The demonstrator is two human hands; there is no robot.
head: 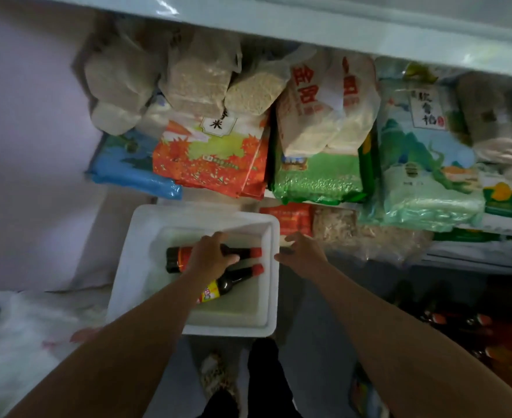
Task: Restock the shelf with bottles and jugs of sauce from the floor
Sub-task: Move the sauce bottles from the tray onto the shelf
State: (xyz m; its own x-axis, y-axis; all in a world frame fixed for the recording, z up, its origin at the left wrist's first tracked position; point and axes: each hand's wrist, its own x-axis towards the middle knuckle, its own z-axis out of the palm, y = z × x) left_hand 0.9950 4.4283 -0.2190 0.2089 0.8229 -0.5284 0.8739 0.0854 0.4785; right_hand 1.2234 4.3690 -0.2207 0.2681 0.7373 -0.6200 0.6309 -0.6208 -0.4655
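Observation:
A white foam box (134,267) stands on the floor below the shelf. Two dark sauce bottles with red caps lie on their sides inside it. My left hand (211,256) is curled over the upper bottle (176,257), which has a red label. The lower bottle (233,280) has a yellow and red label and lies partly under my left forearm. My right hand (301,253) hovers at the box's right rim with loosely bent fingers and holds nothing.
A white shelf board (339,31) runs overhead. Under it lie stacked bags of rice and grain: orange (209,158), green (318,179), pale green (423,176), blue (128,164). Dark bottles (460,321) stand on the floor at right. My legs are below the box.

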